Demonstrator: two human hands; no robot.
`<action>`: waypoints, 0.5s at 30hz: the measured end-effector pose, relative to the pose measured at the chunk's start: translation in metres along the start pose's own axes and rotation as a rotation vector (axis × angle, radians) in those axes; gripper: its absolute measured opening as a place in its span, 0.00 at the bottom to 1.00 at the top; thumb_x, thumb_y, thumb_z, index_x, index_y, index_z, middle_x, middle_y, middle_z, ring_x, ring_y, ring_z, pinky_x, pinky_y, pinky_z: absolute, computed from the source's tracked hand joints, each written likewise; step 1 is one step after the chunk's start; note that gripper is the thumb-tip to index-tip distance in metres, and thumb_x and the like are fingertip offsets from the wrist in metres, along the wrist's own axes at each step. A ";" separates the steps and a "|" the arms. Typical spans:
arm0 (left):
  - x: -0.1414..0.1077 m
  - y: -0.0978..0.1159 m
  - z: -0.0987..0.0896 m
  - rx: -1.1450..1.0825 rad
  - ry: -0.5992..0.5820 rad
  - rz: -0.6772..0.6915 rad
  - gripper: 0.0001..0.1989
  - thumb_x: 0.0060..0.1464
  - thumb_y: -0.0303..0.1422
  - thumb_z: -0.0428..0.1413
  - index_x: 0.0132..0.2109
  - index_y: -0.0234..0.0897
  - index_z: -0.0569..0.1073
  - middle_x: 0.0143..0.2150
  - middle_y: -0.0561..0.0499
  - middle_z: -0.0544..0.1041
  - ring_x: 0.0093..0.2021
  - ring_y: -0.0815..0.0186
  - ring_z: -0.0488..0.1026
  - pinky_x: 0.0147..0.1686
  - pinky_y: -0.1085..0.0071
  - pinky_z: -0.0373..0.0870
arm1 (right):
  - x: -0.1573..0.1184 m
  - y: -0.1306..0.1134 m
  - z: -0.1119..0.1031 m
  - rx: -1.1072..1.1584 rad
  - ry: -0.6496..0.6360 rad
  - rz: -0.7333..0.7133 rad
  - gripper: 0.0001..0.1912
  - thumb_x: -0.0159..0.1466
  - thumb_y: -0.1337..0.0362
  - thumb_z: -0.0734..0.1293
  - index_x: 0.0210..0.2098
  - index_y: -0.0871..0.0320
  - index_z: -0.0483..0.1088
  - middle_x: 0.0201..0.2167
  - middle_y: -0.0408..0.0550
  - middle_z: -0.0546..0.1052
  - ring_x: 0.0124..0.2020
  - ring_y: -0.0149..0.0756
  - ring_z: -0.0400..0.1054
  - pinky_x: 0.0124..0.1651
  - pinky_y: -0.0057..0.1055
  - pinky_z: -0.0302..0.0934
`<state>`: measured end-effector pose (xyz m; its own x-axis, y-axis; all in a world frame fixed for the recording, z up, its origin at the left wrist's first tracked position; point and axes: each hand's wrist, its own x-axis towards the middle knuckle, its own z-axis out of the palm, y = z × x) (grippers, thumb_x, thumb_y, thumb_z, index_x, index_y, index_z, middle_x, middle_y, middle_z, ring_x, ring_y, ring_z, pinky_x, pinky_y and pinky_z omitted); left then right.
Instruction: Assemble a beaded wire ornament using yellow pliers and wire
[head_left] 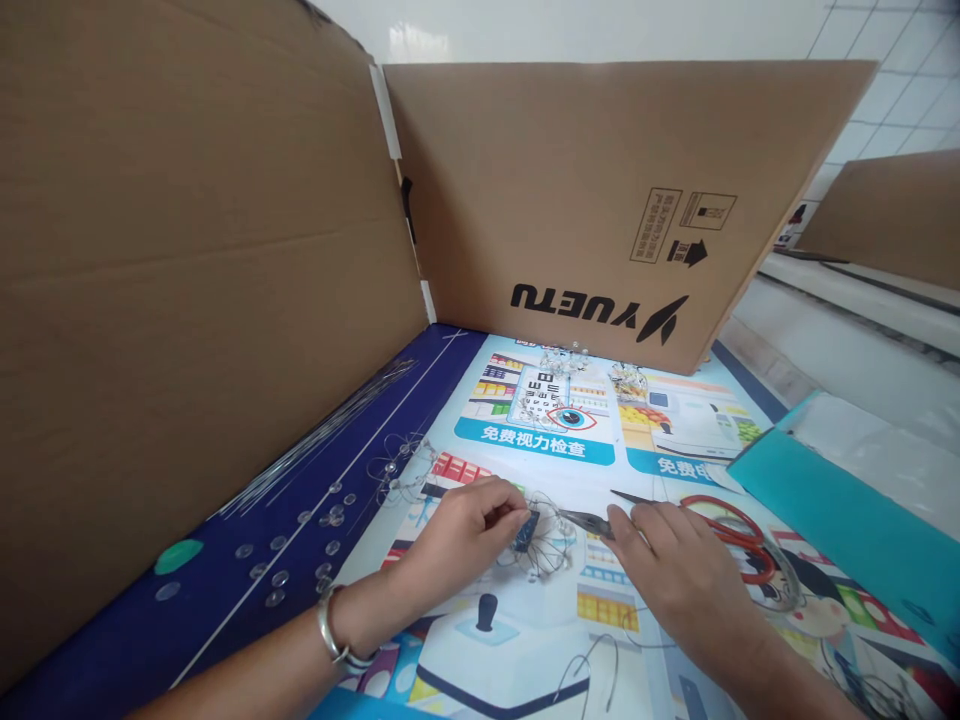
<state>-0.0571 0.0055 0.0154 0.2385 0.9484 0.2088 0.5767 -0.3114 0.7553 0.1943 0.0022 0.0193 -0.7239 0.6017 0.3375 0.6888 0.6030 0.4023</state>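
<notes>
Near the middle of the printed sheet, my left hand (480, 515) pinches the left side of a small wire piece (547, 545) with thin looping wires and a dark blue centre. A silver bangle circles my left wrist. My right hand (667, 545) is closed around dark-tipped pliers (589, 522), whose jaws point left and reach the right side of the wire loops. Whether the jaws grip a wire is too small to tell. Red-handled scissors (731, 530) lie beside and partly behind my right hand, with their dark blade pointing left.
Tall cardboard panels (600, 200) stand at the left and back. Clear discs (280, 578), a green piece (178, 556) and straight wires (315, 440) lie at left. Wire bundles (628, 380) sit by the back panel. A teal folder (847, 500) lies at right; loose wires (592, 670) lie in front.
</notes>
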 end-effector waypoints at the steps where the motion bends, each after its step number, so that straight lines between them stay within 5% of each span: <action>1: 0.000 0.000 0.000 -0.005 -0.002 -0.003 0.06 0.52 0.27 0.51 0.30 0.35 0.71 0.25 0.54 0.71 0.26 0.71 0.66 0.26 0.76 0.60 | 0.000 0.000 -0.003 -0.012 0.010 -0.033 0.17 0.61 0.74 0.59 0.49 0.63 0.66 0.36 0.56 0.73 0.39 0.47 0.64 0.40 0.42 0.55; 15: 0.001 -0.001 -0.001 -0.060 -0.008 -0.055 0.06 0.52 0.27 0.50 0.29 0.35 0.70 0.25 0.55 0.70 0.26 0.71 0.65 0.26 0.76 0.60 | 0.001 0.004 0.003 -0.033 -0.025 -0.029 0.17 0.61 0.75 0.58 0.49 0.63 0.66 0.37 0.55 0.72 0.38 0.44 0.63 0.40 0.41 0.54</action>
<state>-0.0582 0.0066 0.0151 0.2135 0.9636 0.1611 0.5417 -0.2540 0.8013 0.1963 0.0070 0.0190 -0.7423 0.5972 0.3040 0.6654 0.6033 0.4396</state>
